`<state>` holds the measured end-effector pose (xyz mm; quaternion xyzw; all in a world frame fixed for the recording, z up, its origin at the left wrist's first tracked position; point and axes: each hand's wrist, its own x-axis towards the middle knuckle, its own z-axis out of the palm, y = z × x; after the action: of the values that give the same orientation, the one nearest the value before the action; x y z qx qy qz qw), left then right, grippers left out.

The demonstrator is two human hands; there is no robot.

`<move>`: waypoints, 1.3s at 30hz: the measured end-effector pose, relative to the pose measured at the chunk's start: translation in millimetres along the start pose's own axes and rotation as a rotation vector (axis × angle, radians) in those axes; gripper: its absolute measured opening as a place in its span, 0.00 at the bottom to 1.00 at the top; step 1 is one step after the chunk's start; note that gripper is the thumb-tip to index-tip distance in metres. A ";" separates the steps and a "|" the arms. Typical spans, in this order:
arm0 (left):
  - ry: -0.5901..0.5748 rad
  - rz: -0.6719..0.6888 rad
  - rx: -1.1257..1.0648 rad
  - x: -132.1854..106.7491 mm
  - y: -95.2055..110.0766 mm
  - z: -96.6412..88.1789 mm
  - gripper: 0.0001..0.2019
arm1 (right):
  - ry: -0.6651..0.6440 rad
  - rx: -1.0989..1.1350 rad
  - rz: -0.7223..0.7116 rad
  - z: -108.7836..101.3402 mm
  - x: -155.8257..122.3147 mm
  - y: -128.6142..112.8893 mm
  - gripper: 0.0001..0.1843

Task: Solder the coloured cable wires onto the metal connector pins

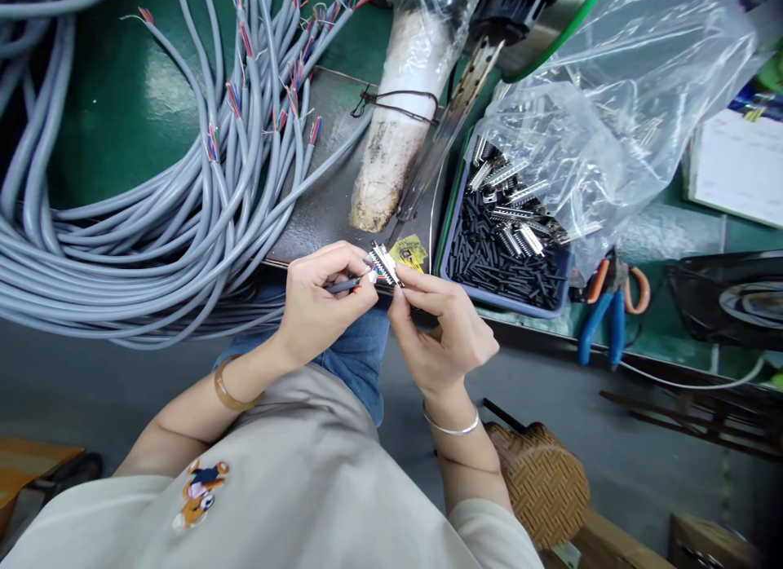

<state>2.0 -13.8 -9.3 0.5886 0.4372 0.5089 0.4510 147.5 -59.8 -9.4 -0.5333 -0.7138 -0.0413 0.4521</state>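
- The left hand [327,304] is nearly closed, with its thumb and finger pinched on the end of a grey cable [342,286].
- Little coloured wires poke out of that cable, right by the metal connector [384,263].
- The right hand [444,328] pinches the other end of the connector with its thumb and fingertips.
- The connector sits between the two hands, tilted, at the front edge of the surface [140,88].
- A long metal tool with holes [465,88] slants down, and its thin tip is close to the connector. It is too small to tell if they touch.
- A yellow sticker [409,253] is just beside the connector.
- A white tube [400,121] with a dirty brown end leans next to the metal tool. A dark string goes around it.
- On the left is a big pile of grey cables [201,202]. Many have red, blue and green wires showing at their ends.
- On the right is a blue bin [507,306] with lots of small black tubes [495,255] and shiny connectors [510,198] in it.
- A clear plastic bag [648,88] covers part of the bin.
- Cutters [603,316] with blue and orange handles lie near the bin.
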 end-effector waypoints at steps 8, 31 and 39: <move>0.018 -0.004 0.040 8.2 1.5 2.1 0.05 | -0.014 0.096 0.028 2.8 11.2 4.9 0.10; 0.036 0.091 0.101 15.2 9.1 1.6 0.06 | -0.046 0.029 0.040 -1.5 26.0 -3.3 0.11; 0.015 0.060 0.140 13.1 8.3 0.7 0.07 | -0.094 -0.039 0.008 -4.9 23.4 -4.8 0.12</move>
<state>4.5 -2.8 1.5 0.6279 0.4571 0.4947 0.3899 146.2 -47.5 11.7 -0.5460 -0.7313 -0.0282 0.4078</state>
